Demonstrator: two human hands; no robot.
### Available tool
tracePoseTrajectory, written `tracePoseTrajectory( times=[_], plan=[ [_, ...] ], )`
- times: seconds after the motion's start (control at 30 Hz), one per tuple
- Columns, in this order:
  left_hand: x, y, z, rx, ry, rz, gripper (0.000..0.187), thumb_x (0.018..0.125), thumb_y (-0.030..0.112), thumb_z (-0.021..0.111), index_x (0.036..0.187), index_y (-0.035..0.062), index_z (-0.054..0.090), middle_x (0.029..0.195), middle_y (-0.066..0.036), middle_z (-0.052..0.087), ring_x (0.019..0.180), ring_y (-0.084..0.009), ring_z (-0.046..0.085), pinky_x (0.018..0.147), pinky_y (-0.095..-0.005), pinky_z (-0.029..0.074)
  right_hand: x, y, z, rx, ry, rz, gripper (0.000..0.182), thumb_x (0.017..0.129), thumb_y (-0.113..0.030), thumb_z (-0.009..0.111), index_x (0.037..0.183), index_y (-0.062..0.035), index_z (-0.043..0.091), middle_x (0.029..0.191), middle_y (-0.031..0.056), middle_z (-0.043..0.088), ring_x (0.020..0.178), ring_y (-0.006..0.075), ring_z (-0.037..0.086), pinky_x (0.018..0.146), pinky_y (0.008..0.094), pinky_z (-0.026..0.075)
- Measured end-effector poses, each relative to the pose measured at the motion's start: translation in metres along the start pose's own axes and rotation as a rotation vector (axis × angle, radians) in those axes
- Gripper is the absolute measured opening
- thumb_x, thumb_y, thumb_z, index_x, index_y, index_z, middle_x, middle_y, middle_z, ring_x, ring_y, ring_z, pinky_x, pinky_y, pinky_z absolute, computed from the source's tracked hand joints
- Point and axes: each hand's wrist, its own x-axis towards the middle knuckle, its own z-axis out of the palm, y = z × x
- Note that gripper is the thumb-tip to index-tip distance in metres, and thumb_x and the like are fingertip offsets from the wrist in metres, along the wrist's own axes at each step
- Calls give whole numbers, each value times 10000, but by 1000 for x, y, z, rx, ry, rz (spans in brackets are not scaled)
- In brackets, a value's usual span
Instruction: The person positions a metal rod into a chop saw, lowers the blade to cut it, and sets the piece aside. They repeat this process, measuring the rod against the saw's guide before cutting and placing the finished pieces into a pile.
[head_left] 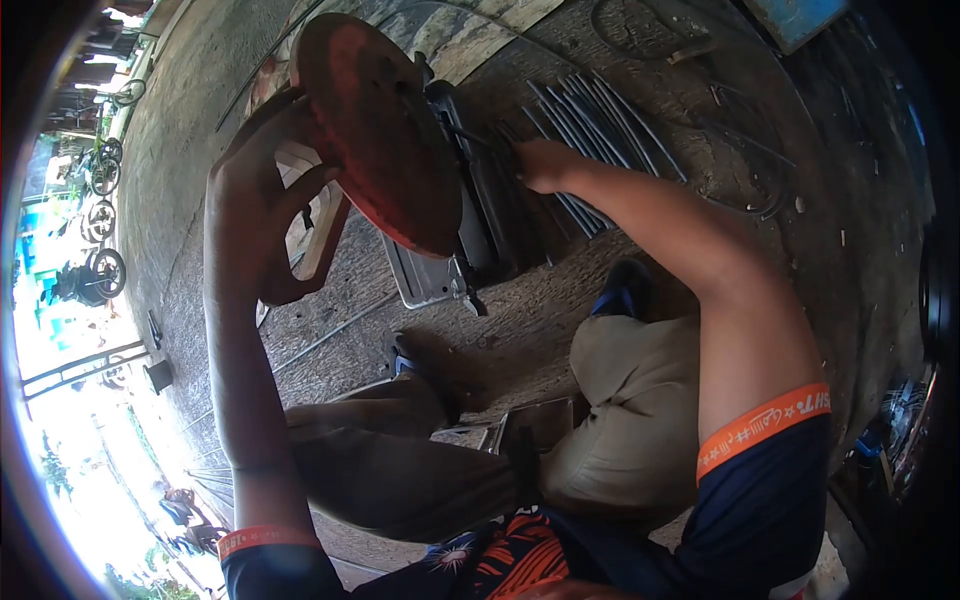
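A cut-off saw with a round, reddish, dusty disc guard (385, 140) stands on the ground in front of me. My left hand (250, 200) is curled around its loop-shaped handle (325, 245), thumb toward the guard. Beneath the guard lies the saw's metal base (425, 280), with a clamp screw at its near end. My right hand (540, 165) is closed at the far side of the base, around what looks like the end of a thin metal rod (465, 132); its fingertips are in shadow. Several cut metal rods (600, 120) lie side by side just beyond that hand.
My feet in dark shoes (625, 285) are close to the saw base. Cables and a hose (760, 205) trail over the rough ground to the right. A blue metal object (795, 20) is at the upper right. Motorcycles (95, 275) stand outside at the left.
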Motion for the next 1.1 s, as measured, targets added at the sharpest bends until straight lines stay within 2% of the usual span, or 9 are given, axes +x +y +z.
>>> tracePoseTrajectory(
  times=[0.03, 0.1, 0.17, 0.23, 0.53, 0.77, 0.87, 0.93, 1.1],
  plan=[
    [0, 0, 0, -49, -15, -24, 580, 750, -29, 689, 1297, -42, 496, 1392, -165, 441, 1223, -253, 498, 994, -373, 451, -1, -3, -2, 4, -1, 0, 315, 849, -186, 531, 1089, -8, 632, 1085, 222, 636, 1044, 371, 599, 877, 451, 478],
    [1, 0, 1, -59, -21, -22, 581, 755, -25, 687, 1300, -47, 489, 1390, -167, 440, 1225, -255, 494, 999, -377, 447, -1, -7, -2, -13, 10, 31, 253, 827, -164, 547, 989, -21, 680, 1038, 210, 655, 1013, 362, 616, 851, 452, 491],
    [1, 0, 1, -68, -28, -18, 582, 760, -21, 685, 1304, -52, 481, 1388, -168, 439, 1228, -257, 490, 1004, -380, 443, 4, -5, 2, -6, 12, 34, 258, 827, -161, 546, 997, -17, 675, 1043, 212, 653, 1017, 360, 615, 852, 452, 492],
    [1, 0, 4, -58, 80, 10, 456, 703, 32, 753, 1141, 19, 625, 1262, -147, 576, 1019, -231, 640, 847, -345, 516, 6, -3, 4, 0, 15, 40, 263, 826, -159, 544, 1004, -13, 671, 1047, 214, 651, 1021, 359, 614, 852, 452, 492],
    [1, -1, 5, -15, 81, 46, 437, 713, 47, 756, 1129, 13, 626, 1255, -153, 578, 1042, -243, 629, 865, -349, 506, 7, -4, 7, -46, -16, 44, 259, 815, -118, 530, 1011, -23, 670, 1063, 194, 653, 1027, 349, 616, 854, 446, 500],
    [0, -1, 5, 24, 75, 59, 441, 708, 49, 754, 1128, 7, 625, 1257, -161, 574, 1061, -254, 620, 881, -362, 498, 1, -11, 3, -20, -21, 33, 283, 825, -140, 524, 1057, -52, 662, 1088, 182, 646, 1064, 339, 597, 873, 441, 491],
    [-1, 0, 6, -95, 71, 19, 439, 710, 50, 748, 1129, 6, 624, 1246, -160, 581, 1064, -255, 618, 883, -362, 494, -3, -15, -2, -9, -41, 16, 285, 831, -149, 522, 1060, -51, 659, 1096, 183, 643, 1072, 341, 591, 879, 440, 486],
    [-1, 1, 5, -2, 70, 50, 438, 712, 41, 742, 1132, 2, 622, 1237, -160, 585, 1060, -251, 618, 881, -358, 489, -3, -15, -1, 6, -34, 8, 285, 834, -153, 521, 1061, -48, 658, 1099, 185, 641, 1074, 343, 590, 881, 440, 485],
    [0, 0, 6, 3, 73, 65, 442, 711, 31, 737, 1135, -5, 619, 1234, -161, 586, 1059, -250, 617, 883, -358, 486, 5, -9, 7, -14, -42, 0, 283, 850, -171, 515, 1060, -46, 659, 1113, 193, 633, 1081, 342, 586, 889, 442, 481]
  ],
)
